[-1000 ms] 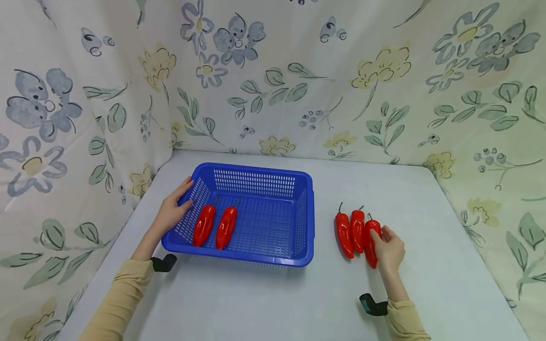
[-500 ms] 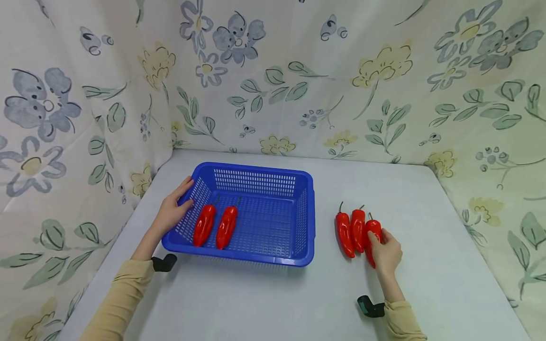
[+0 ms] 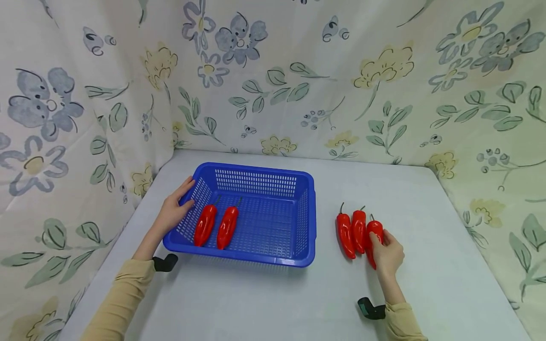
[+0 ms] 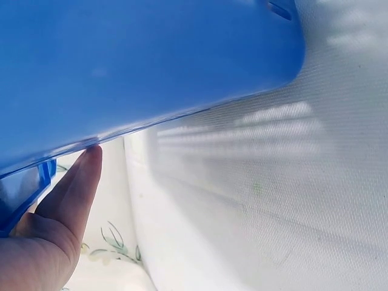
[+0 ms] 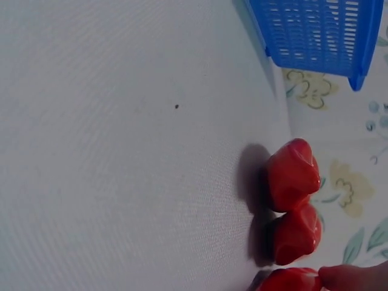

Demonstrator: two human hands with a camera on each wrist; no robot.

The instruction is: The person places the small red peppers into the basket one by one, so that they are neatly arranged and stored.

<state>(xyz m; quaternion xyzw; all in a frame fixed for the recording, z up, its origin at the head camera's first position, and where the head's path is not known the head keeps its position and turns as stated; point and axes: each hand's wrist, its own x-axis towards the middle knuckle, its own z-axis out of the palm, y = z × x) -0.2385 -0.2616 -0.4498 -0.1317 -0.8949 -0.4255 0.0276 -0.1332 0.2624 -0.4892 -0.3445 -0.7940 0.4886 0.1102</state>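
My left hand grips the left rim of a blue plastic basket, thumb over the rim and fingers along its outer side. In the left wrist view, a fingertip touches the basket. Two glossy red peppers lie side by side at the basket's left end. To the right of it, three more red peppers lie in a row on the table. My right hand pinches the rightmost pepper between thumb and fingers; its middle is partly hidden. The left pepper and middle pepper rest beside it.
A white table bears everything. Flowered cloth hangs behind and at both sides of it. Dark wrist-camera mounts stick out from both forearms, low over the table.
My right hand has shifted slightly left and its fingers have settled around the rightmost pepper. The left hand, basket and other peppers stay in place.
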